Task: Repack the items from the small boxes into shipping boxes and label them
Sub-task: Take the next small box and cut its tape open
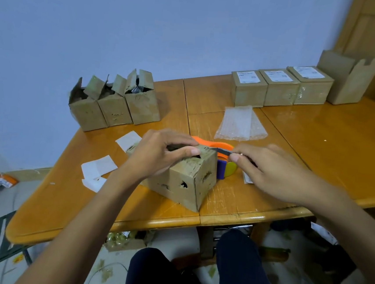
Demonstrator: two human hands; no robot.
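Fingers (190, 151) of the left hand (158, 152) were curled over the top of the worn box (187, 183), thumb pinching its flap edge. Right hand (268, 170) pinched a thin dark strip (223, 150) at that same top edge; tape or blade, couldn't tell.

Biggest first: the wooden surface (320, 136) carried everything. Back right, 3 labelled boxes (281, 86) stood in a row, shut w/ white labels on top; those looked done. Back left, 3 open boxes (114, 107) had flaps up, something dark inside at least one, so prob. still to repack. The worn box sat near the front edge, no label visible, closing or opening unclear. I'd judge approx. halfway. Bubble wrap (241, 124) lay mid-surface, the orange tape dispenser (207, 142) just behind the worn box, and white paper slips (98, 167) to its left.
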